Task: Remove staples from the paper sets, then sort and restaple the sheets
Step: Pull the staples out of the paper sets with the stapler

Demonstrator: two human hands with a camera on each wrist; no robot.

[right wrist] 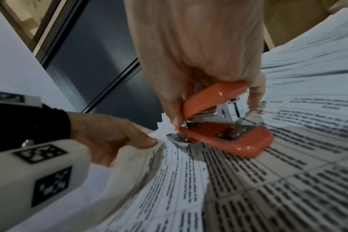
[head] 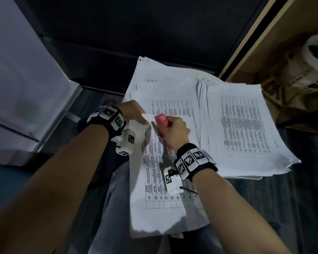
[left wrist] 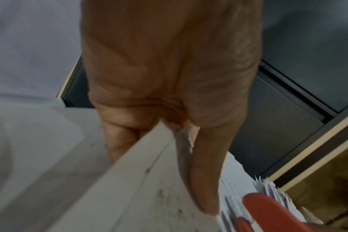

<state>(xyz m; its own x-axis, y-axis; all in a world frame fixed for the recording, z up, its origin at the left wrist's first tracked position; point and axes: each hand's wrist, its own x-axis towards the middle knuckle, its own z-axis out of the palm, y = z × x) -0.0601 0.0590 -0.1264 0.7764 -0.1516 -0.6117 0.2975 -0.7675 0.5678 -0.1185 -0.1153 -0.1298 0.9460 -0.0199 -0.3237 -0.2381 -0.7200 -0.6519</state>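
A set of printed sheets point(head: 154, 180) lies over my lap, its top left corner lifted. My left hand point(head: 134, 111) pinches that corner between thumb and fingers; the left wrist view shows the paper edge point(left wrist: 149, 172) running under my thumb point(left wrist: 207, 172). My right hand point(head: 173, 132) grips a red stapler point(head: 162, 120), whose mouth stands open in the right wrist view, with the stapler point(right wrist: 224, 135) resting on the sheet and its metal nose right at the held corner point(right wrist: 159, 133). No staple shows.
More printed sheets are spread in loose stacks point(head: 242, 125) ahead and to the right. A dark cabinet front point(head: 136, 33) stands behind them. A brown cardboard box point(head: 292, 70) with rolls sits at right, a pale grey surface point(head: 17, 88) at left.
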